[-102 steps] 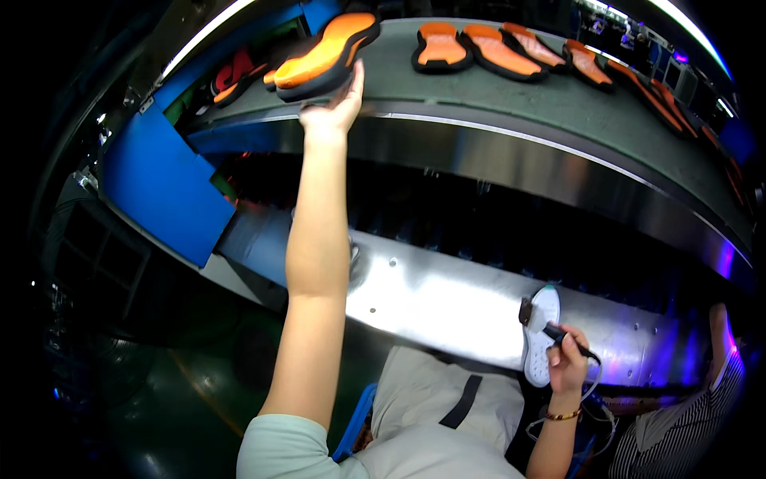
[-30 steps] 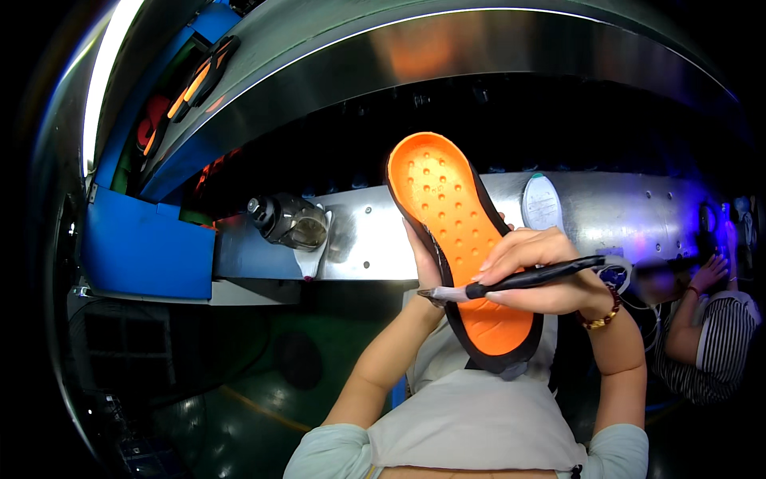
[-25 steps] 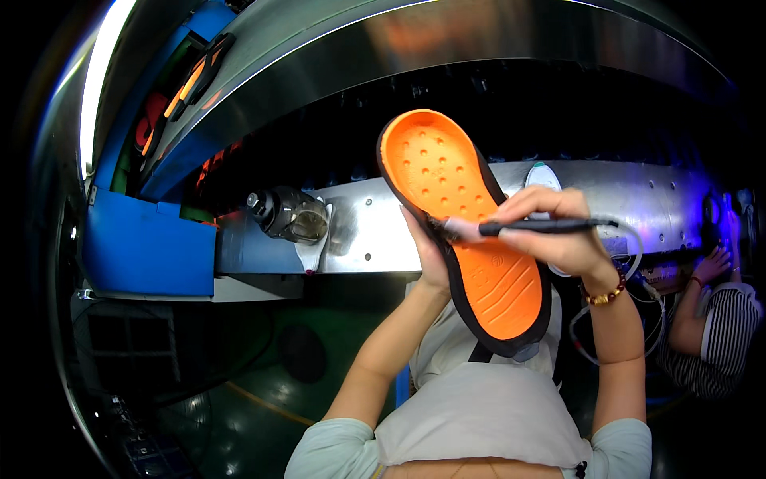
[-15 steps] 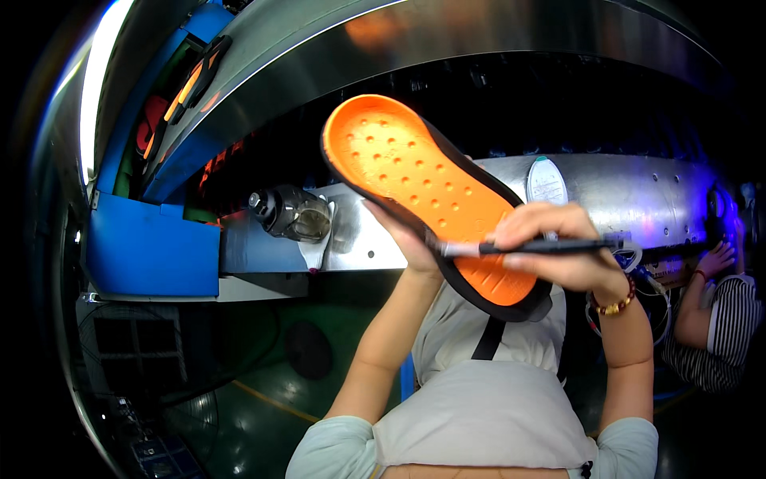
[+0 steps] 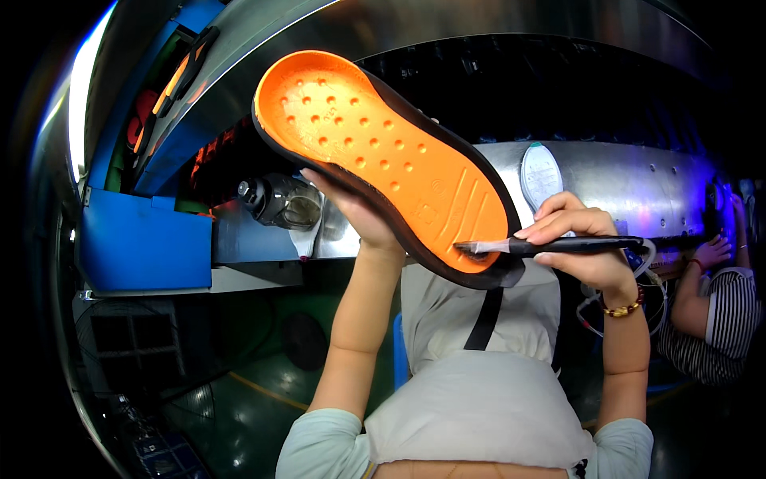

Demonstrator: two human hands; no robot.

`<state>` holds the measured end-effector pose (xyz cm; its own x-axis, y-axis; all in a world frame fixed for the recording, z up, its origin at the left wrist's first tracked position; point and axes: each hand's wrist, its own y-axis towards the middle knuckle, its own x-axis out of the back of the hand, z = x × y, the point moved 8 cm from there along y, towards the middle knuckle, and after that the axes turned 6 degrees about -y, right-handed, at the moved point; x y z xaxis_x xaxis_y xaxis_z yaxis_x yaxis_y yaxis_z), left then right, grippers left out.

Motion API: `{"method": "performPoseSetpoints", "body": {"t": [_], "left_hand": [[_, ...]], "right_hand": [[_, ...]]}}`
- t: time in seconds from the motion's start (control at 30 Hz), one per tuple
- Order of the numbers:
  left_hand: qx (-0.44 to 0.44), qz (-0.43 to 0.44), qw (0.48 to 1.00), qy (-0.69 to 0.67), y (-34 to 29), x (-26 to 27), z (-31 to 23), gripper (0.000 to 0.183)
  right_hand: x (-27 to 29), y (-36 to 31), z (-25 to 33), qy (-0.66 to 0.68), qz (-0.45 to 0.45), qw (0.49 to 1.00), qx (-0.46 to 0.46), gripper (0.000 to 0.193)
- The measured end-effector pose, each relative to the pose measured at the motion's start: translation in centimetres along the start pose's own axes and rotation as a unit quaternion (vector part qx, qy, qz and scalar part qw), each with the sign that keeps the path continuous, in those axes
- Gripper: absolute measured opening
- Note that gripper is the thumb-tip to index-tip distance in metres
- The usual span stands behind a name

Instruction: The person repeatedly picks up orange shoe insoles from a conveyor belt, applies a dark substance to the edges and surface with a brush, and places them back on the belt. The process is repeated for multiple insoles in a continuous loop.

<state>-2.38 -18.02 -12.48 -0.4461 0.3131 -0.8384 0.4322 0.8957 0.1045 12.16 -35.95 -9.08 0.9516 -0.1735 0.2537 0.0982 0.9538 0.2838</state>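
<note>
A shoe sole [image 5: 375,160] with an orange, dimpled inner face and a black rim is held up in front of me, tilted with its rounded end to the upper left. My left hand [image 5: 357,209] grips its near edge from below; some fingers are hidden behind it. Between the fingers and thumb of my right hand [image 5: 578,239] is a brush [image 5: 558,246] with a dark handle and a pale ferrule. Its dark bristles touch the orange face close to the lower right end of the sole.
On the metal bench lie a white insole-shaped piece [image 5: 541,176] and a dark clear bottle [image 5: 279,201] on a white cloth [image 5: 306,239]. At left, more orange and black soles [image 5: 179,80] rest on the curved machine above a blue panel [image 5: 148,243]. Another person's hand [image 5: 712,252] is at far right.
The sole has moved up and to the left with my left hand. The brush tip has gone from the sole's near edge to its lower right end.
</note>
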Motion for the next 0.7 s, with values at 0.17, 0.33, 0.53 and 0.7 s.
{"method": "performPoseSetpoints", "body": {"t": [0.17,0.33,0.53,0.7], "left_hand": [[0.013,0.036,0.999,0.011,0.6,-1.3,-0.5,0.086],[0.138,0.175,0.932,-0.285,-0.8,-5.2,-0.6,0.081],[0.031,0.105,0.993,-0.041,-6.5,-3.0,1.8,0.065],[0.059,0.106,0.979,-0.167,-5.9,-3.5,1.1,0.05]], "right_hand": [[-1.8,-0.6,1.0,0.021,0.118,0.989,0.09,0.023],[-0.4,0.4,-0.8,0.274,0.006,0.962,-0.002,0.018],[-3.5,0.0,-0.2,0.298,-0.081,0.95,-0.037,0.016],[-3.3,0.3,1.6,0.212,-0.055,0.975,0.03,0.02]]}}
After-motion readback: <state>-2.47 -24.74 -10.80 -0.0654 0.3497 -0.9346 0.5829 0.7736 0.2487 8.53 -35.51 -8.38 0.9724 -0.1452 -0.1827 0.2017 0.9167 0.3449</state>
